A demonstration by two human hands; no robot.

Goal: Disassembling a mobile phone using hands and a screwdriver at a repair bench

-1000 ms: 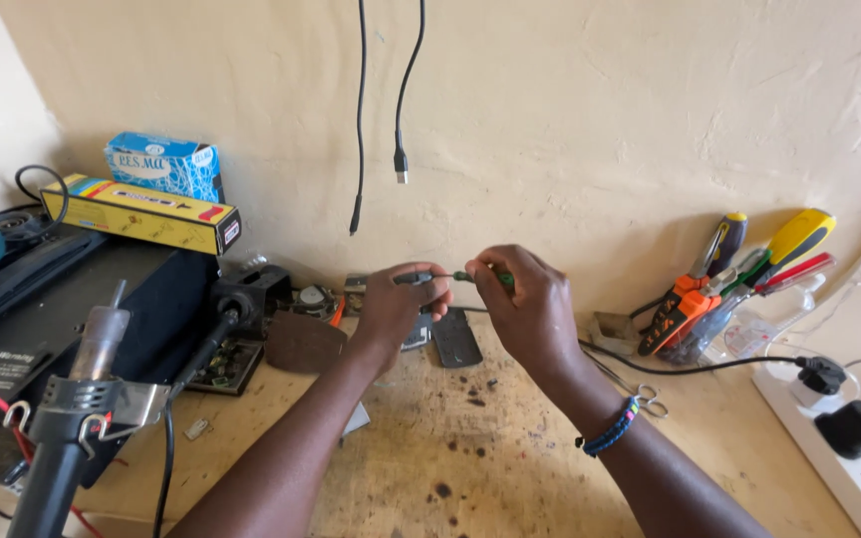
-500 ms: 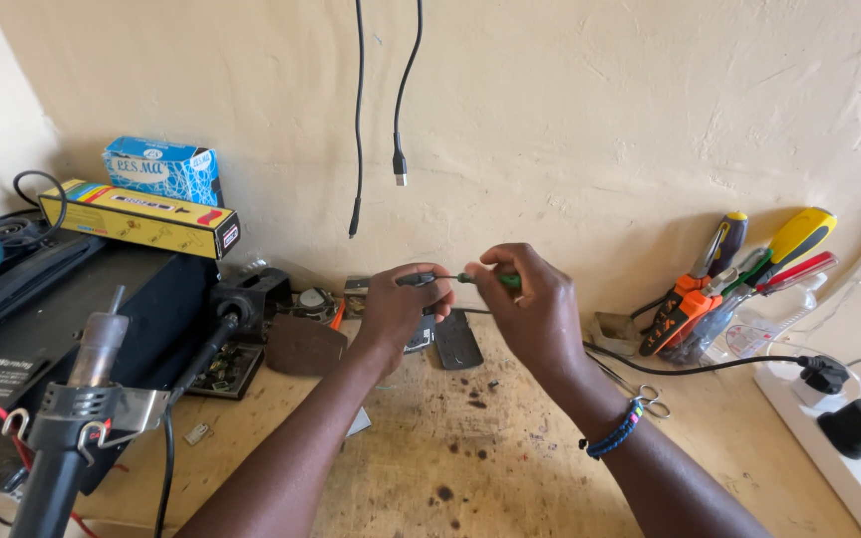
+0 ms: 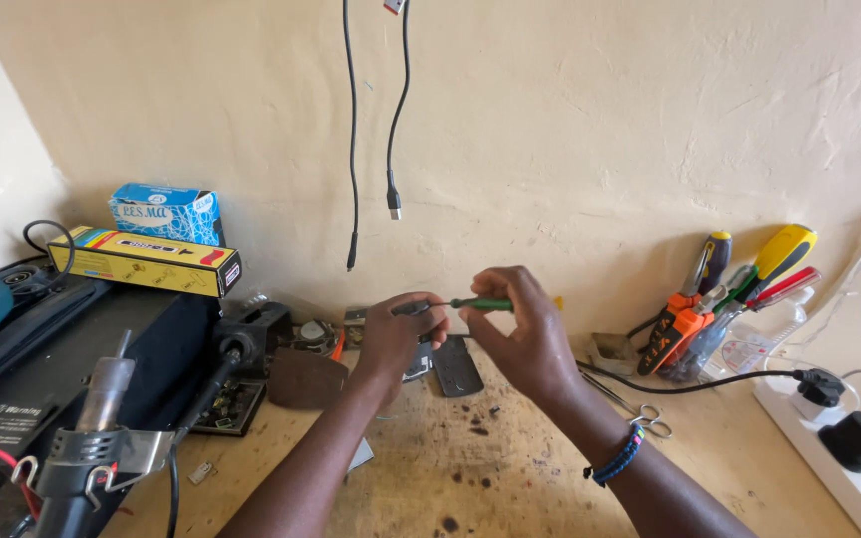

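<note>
Pinching a green-handled screwdriver [image 3: 480, 304], the right hand [image 3: 525, 344] hovered over the wooden bench [image 3: 470, 468]. The left hand [image 3: 396, 334] curled its fingers around a small grey part [image 3: 413, 309] at the tool's tip.

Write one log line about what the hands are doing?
left hand: pinching small part | right hand: holding green screwdriver | workbench

The workbench [image 3: 510, 478] is bare wood — rough, stained and pitted. The small screwdriver [image 3: 475, 304] has a glossy green plastic handle and a thin metal shaft; the wall [image 3: 600, 130] behind is matt, unevenly plastered.
</note>
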